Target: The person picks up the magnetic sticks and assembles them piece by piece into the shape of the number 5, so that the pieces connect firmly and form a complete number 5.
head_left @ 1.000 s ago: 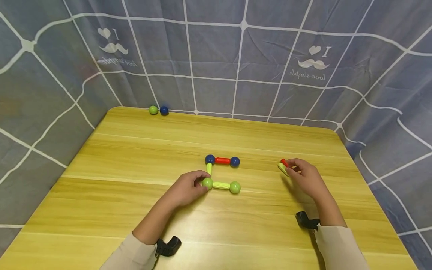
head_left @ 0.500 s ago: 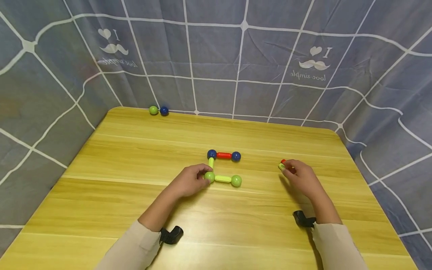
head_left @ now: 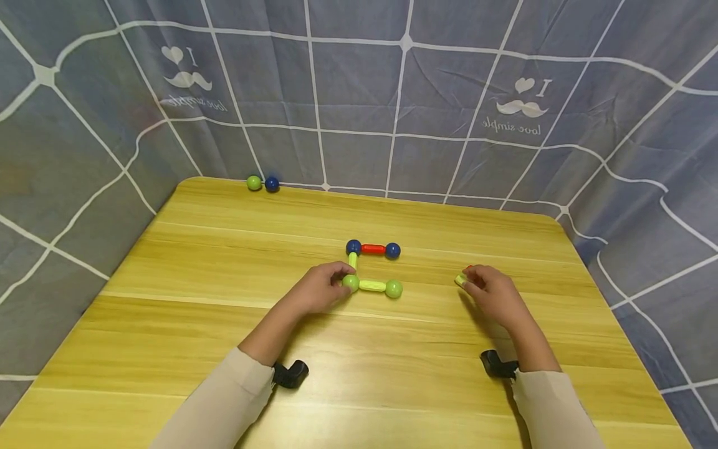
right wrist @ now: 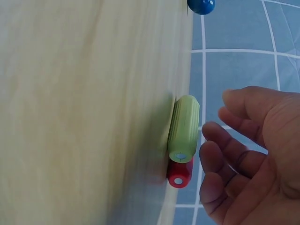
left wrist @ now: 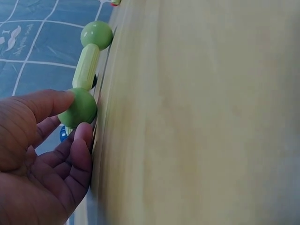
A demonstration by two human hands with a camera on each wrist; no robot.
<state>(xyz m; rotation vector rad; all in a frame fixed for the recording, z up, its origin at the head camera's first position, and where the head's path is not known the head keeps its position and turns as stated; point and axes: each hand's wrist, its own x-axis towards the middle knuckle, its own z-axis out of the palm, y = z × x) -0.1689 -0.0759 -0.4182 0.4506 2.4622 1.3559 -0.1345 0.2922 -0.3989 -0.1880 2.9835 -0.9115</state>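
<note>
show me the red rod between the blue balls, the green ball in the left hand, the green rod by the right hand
Red rod (head_left: 373, 249): head view, middle of its length
Green ball (left wrist: 80, 108): left wrist view, its centre
Green rod (right wrist: 183, 129): right wrist view, ribbed side

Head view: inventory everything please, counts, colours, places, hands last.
joined balls: 4, two blue, two green, mid-table
joined rods: 3, one red, two lime, between those balls
loose rods: 2, lime, red, right of centre
loose balls: 2, green, blue, far left table edge
table: 1, yellow wood, below
curtain: 1, grey-blue, white lines, around table
wrist devices: 2, black, wrists
sleeves: 2, beige, forearms
left hand: 1, pinches left joined green ball
right hand: 1, beside loose rods
</note>
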